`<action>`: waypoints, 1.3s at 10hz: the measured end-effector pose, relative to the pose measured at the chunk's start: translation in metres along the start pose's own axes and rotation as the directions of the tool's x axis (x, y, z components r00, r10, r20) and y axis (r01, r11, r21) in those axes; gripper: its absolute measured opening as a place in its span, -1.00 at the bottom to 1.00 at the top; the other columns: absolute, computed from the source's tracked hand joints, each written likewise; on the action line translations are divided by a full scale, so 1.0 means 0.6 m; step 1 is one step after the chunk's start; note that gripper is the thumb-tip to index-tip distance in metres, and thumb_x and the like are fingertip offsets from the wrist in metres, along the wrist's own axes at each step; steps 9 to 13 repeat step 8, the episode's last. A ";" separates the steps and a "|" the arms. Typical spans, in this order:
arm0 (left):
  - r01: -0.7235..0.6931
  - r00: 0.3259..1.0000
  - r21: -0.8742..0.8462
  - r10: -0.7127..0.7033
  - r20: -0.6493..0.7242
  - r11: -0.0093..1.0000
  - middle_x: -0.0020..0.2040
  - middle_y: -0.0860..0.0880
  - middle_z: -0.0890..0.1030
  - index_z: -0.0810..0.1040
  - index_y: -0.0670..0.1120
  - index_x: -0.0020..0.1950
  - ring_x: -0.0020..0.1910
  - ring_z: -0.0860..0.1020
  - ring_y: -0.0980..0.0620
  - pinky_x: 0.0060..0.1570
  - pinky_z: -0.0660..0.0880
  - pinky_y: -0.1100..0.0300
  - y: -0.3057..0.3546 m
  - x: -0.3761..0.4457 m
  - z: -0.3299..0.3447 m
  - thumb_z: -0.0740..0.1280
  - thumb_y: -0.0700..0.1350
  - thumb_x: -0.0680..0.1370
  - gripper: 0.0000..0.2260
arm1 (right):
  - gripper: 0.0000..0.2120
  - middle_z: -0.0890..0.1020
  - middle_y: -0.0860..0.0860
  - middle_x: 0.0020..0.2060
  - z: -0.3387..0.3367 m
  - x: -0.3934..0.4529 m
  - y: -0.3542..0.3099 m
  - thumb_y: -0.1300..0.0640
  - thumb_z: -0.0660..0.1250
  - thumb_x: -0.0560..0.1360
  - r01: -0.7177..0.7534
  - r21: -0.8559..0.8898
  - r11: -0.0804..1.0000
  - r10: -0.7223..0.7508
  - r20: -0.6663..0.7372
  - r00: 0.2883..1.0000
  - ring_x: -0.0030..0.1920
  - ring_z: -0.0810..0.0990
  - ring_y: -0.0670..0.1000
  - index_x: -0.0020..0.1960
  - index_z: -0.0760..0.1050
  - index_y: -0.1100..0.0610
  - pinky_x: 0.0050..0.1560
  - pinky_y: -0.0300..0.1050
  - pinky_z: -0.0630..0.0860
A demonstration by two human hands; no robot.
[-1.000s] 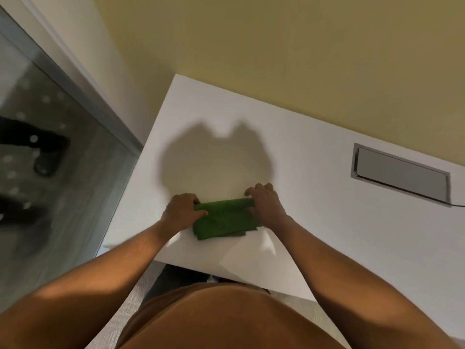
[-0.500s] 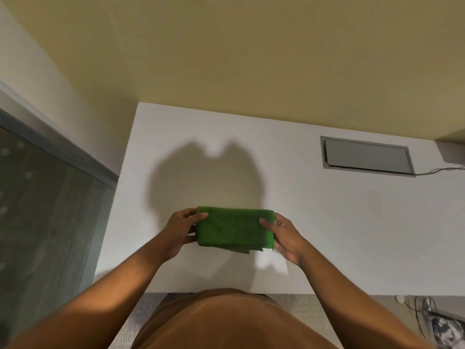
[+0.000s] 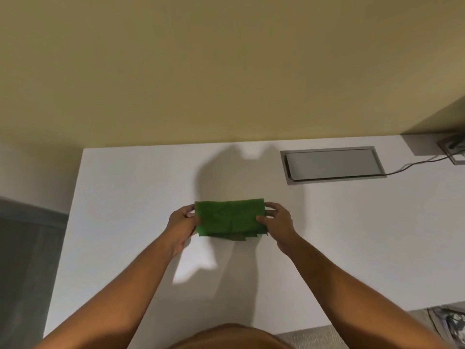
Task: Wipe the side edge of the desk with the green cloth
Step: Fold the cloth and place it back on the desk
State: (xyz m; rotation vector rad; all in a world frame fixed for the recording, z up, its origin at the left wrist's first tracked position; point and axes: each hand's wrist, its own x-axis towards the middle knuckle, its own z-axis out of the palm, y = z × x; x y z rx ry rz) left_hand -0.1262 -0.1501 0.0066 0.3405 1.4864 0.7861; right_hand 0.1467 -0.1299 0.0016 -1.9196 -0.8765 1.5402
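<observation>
A folded green cloth [image 3: 230, 220] is held flat between both hands, just above the white desk [image 3: 130, 197]. My left hand [image 3: 182, 222] grips its left end and my right hand [image 3: 278, 219] grips its right end, thumbs on top. Loose lower layers of the cloth hang out beneath the fold. The desk's left side edge [image 3: 66, 230] runs from the back wall toward me, well to the left of the cloth.
A grey cable hatch [image 3: 332, 165] is set into the desk at the back right, with a cable [image 3: 412, 166] running to a socket box [image 3: 453, 147]. A yellow wall stands behind. A grey glass partition [image 3: 27, 248] lies left of the desk. Cables [image 3: 450, 323] lie on the floor at right.
The cloth was pressed on the desk near the front edge; both hands have lifted it and spread it into a flat folded rectangle. The view has swung right and straightened.
</observation>
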 end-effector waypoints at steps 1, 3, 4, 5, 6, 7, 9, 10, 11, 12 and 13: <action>-0.050 0.996 0.084 0.056 -0.074 0.995 0.11 -0.25 0.67 0.48 -0.21 0.42 -0.11 0.69 -0.10 -0.11 0.69 0.10 0.049 0.054 0.049 0.42 -0.47 0.48 -0.48 | -0.47 0.63 0.17 0.24 -0.016 0.071 -0.054 0.38 0.46 0.54 0.092 -0.050 0.995 -0.094 -0.037 0.995 0.16 0.65 0.13 0.45 0.45 0.16 0.12 0.06 0.71; -0.202 0.948 0.328 0.268 -0.171 0.923 0.16 -0.27 0.62 0.49 -0.12 0.22 0.09 0.66 -0.27 0.04 0.67 -0.12 0.138 0.142 0.141 0.49 -0.39 0.44 -0.58 | -0.55 0.65 0.11 0.22 -0.041 0.208 -0.151 0.38 0.40 0.56 0.263 -0.227 0.938 -0.294 -0.116 0.949 0.05 0.66 0.06 0.41 0.47 0.14 -0.34 -0.46 0.53; -0.260 0.918 0.464 0.365 -0.152 0.847 0.07 -0.08 0.61 0.49 -0.07 0.11 0.03 0.64 -0.15 -0.35 0.53 0.33 0.158 0.178 0.178 0.48 -0.36 0.46 -0.67 | -0.55 0.62 0.13 0.30 -0.057 0.256 -0.176 0.42 0.33 0.56 0.301 -0.336 0.893 -0.351 -0.099 0.931 0.03 0.66 0.07 0.40 0.48 0.13 -0.19 -0.38 0.56; -0.284 0.901 0.662 0.429 -0.062 0.693 0.19 -0.12 0.63 0.53 -0.12 0.19 0.07 0.62 -0.13 -0.19 0.51 0.26 0.163 0.200 0.192 0.48 -0.28 0.49 -0.69 | -0.53 0.53 0.13 0.39 -0.072 0.281 -0.181 0.43 0.25 0.57 0.325 -0.471 0.820 -0.403 -0.072 0.912 0.22 0.64 0.15 0.42 0.49 0.13 0.14 -0.14 0.54; -0.334 0.809 0.935 0.543 0.223 0.115 0.43 -0.23 0.48 0.51 -0.16 0.38 0.35 0.47 -0.27 0.28 0.47 -0.08 0.153 0.198 0.187 0.40 -0.07 0.57 -0.60 | -0.53 0.50 0.15 0.46 -0.085 0.281 -0.168 0.42 0.20 0.57 0.429 -0.709 0.560 -0.560 0.057 0.827 0.39 0.54 0.21 0.44 0.51 0.20 0.36 0.03 0.54; -0.317 0.823 0.889 0.370 0.431 -0.331 0.61 -0.17 0.27 0.35 -0.09 0.56 0.56 0.25 -0.23 0.52 0.19 -0.22 0.139 0.188 0.181 0.11 0.07 0.69 -0.53 | -0.56 0.54 0.16 0.46 -0.089 0.271 -0.148 0.33 0.20 0.61 0.512 -0.811 0.284 -0.480 0.342 0.808 0.48 0.48 0.22 0.48 0.49 0.19 0.47 0.15 0.48; -0.266 0.867 0.905 0.328 0.375 -0.334 0.69 -0.10 0.14 0.18 -0.04 0.65 0.65 0.09 -0.21 0.58 0.03 -0.26 0.137 0.178 0.181 0.00 0.08 0.72 -0.50 | -0.56 0.46 0.11 0.54 -0.079 0.258 -0.140 0.22 0.20 0.66 0.509 -0.846 0.160 -0.412 0.411 0.813 0.53 0.43 0.18 0.54 0.39 0.16 0.53 0.17 0.39; -0.266 0.867 0.905 0.328 0.375 -0.334 0.69 -0.10 0.14 0.18 -0.04 0.65 0.65 0.09 -0.21 0.58 0.03 -0.26 0.137 0.178 0.181 0.00 0.08 0.72 -0.50 | -0.56 0.46 0.11 0.54 -0.079 0.258 -0.140 0.22 0.20 0.66 0.509 -0.846 0.160 -0.412 0.411 0.813 0.53 0.43 0.18 0.54 0.39 0.16 0.53 0.17 0.39; -0.266 0.867 0.905 0.328 0.375 -0.334 0.69 -0.10 0.14 0.18 -0.04 0.65 0.65 0.09 -0.21 0.58 0.03 -0.26 0.137 0.178 0.181 0.00 0.08 0.72 -0.50 | -0.56 0.46 0.11 0.54 -0.079 0.258 -0.140 0.22 0.20 0.66 0.509 -0.846 0.160 -0.412 0.411 0.813 0.53 0.43 0.18 0.54 0.39 0.16 0.53 0.17 0.39; -0.266 0.867 0.905 0.328 0.375 -0.334 0.69 -0.10 0.14 0.18 -0.04 0.65 0.65 0.09 -0.21 0.58 0.03 -0.26 0.137 0.178 0.181 0.00 0.08 0.72 -0.50 | -0.56 0.46 0.11 0.54 -0.079 0.258 -0.140 0.22 0.20 0.66 0.509 -0.846 0.160 -0.412 0.411 0.813 0.53 0.43 0.18 0.54 0.39 0.16 0.53 0.17 0.39; -0.266 0.867 0.905 0.328 0.375 -0.334 0.69 -0.10 0.14 0.18 -0.04 0.65 0.65 0.09 -0.21 0.58 0.03 -0.26 0.137 0.178 0.181 0.00 0.08 0.72 -0.50 | -0.56 0.46 0.11 0.54 -0.079 0.258 -0.140 0.22 0.20 0.66 0.509 -0.846 0.160 -0.412 0.411 0.813 0.53 0.43 0.18 0.54 0.39 0.16 0.53 0.17 0.39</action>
